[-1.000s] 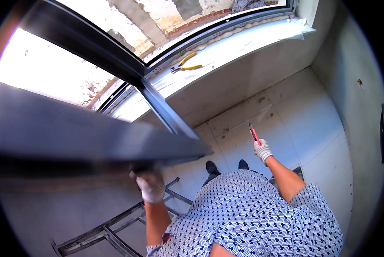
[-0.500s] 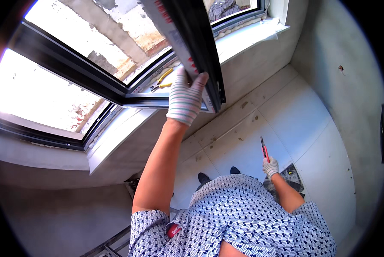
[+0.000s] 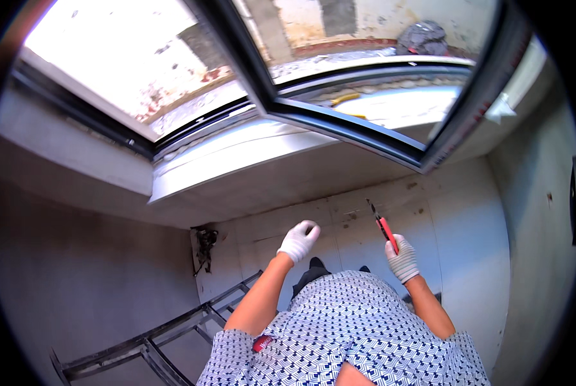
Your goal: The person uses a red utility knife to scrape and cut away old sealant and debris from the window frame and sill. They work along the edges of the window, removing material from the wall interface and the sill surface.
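Striped-gloved right hand (image 3: 402,258) firmly grips slim red-and-black hand tool (image 3: 386,230) right of centre — keep its tip clear of dark-framed glass sash (image 3: 346,130), upper right; white-gloved left hand (image 3: 297,243) half-curled, can't tell if empty.

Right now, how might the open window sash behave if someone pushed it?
The open window sash is probably stiff and fairly heavy, given its thick, dark bars. Angled inward over the white sill, it would likely swing.

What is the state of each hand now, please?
Left hand: loosely curled, seemingly empty; whether shut, unclear.
Right hand: closed, holding a red-handled tool.
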`<state>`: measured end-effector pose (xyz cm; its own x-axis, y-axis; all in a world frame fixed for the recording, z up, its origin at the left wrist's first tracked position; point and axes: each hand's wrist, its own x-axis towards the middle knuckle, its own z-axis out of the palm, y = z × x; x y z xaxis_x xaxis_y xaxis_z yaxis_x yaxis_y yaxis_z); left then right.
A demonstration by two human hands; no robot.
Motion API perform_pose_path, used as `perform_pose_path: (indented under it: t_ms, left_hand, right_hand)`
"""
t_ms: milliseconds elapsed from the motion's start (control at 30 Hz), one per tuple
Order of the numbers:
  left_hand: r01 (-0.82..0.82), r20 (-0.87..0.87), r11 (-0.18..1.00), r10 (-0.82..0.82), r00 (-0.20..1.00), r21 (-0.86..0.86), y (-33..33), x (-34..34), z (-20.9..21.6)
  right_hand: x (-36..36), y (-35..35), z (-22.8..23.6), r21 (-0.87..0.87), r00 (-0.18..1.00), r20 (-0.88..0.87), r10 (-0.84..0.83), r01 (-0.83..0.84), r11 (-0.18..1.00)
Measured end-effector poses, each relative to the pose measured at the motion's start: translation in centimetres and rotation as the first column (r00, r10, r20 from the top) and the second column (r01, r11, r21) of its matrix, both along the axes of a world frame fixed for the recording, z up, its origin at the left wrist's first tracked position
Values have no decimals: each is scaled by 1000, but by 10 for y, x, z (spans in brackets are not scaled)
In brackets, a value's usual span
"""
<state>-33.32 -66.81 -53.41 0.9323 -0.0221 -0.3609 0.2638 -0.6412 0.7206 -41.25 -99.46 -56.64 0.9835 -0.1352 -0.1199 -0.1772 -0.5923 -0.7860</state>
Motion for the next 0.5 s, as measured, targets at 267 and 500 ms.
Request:
perform_pose_path:
  t_ms: [267, 500]
  left_hand:
    - [-424, -256, 898, 440, 861, 117, 208, -92, -87]
    - [-679, -214, 734, 663, 718, -4, 288, -97, -89]
  right_hand:
    - [133, 146, 68, 71, 930, 330, 161, -194, 978]
    - [192, 284, 76, 343, 928, 250, 276, -352, 871]
